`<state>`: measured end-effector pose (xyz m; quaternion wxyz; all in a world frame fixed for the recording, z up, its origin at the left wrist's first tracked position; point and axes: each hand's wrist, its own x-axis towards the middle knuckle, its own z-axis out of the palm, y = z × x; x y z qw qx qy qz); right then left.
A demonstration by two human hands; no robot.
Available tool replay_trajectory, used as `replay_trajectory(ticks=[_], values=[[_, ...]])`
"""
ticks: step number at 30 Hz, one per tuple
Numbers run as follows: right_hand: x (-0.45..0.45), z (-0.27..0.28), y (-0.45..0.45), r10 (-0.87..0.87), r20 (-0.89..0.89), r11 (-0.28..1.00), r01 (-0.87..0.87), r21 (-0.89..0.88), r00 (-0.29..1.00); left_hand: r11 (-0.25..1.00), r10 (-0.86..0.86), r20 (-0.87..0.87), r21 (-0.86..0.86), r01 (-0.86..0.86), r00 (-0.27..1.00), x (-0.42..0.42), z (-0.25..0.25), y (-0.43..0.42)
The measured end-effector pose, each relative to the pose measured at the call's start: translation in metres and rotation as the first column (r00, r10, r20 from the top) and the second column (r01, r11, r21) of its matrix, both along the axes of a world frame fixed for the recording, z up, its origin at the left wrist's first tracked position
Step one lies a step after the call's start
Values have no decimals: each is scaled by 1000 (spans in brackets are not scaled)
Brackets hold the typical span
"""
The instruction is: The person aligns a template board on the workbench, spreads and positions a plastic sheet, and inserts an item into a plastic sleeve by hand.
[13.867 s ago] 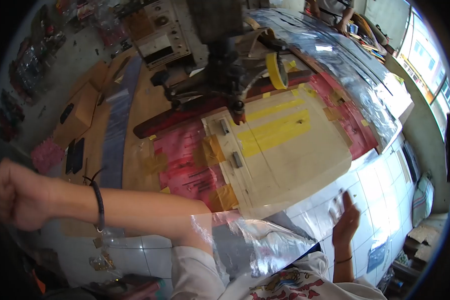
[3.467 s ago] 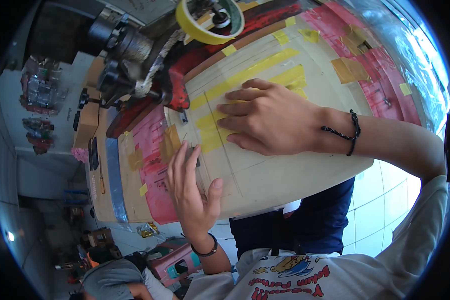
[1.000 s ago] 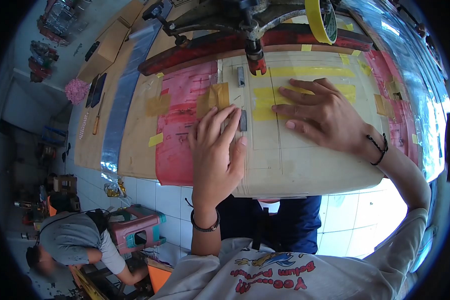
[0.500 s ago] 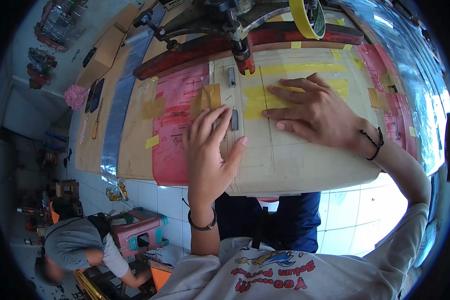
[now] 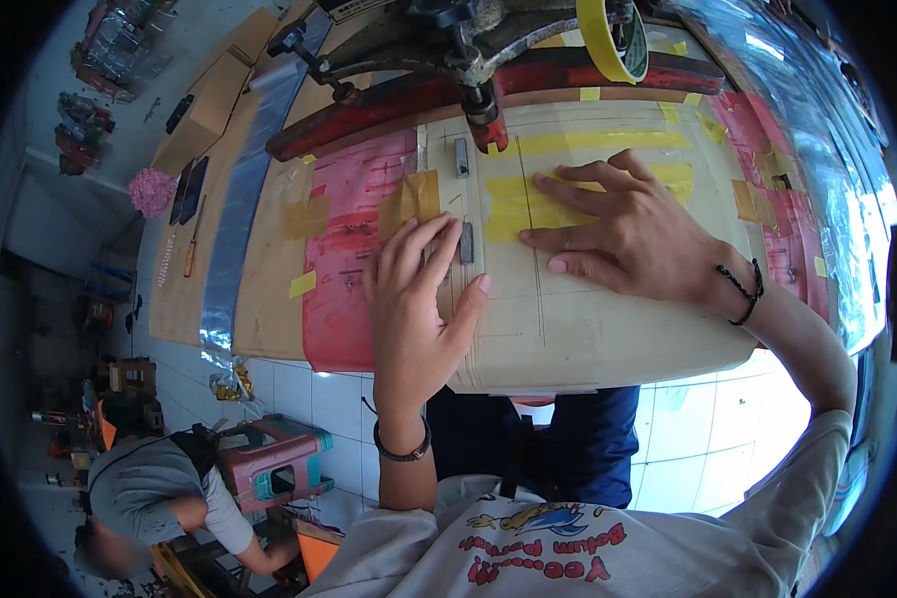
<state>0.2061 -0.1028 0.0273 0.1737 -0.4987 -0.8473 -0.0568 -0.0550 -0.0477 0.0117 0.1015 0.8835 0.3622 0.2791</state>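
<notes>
My left hand lies on the cream board, its fingers stretched out and its fingertips beside a small dark block. A second small block sits farther up, apart from my fingers. My right hand rests spread on the board, with some fingertips on the yellow tape and the thumb below it. Thin dark lines run across the board between my hands. Neither hand grips anything.
A red bar on a metal machine frame spans above the board, with a tape roll hanging there. Red sheeting lies at the left. A screwdriver lies farther left. Another person bends near a stool.
Both hands stay in nearly the same places. The fingers of my right hand have shifted very slightly left. The person at the lower left has moved a little.
</notes>
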Motion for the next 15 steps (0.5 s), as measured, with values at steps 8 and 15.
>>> replay_trajectory(ticks=[8,15], values=[[0,-2,1,9,-12,1000,-9,-5,1000,1000,-13,-2,17,13,1000,-1,-3,2],[-1,0,0,1,-14,999,-2,-35,1000,1000,-10,2,20,10,1000,-1,-3,3]])
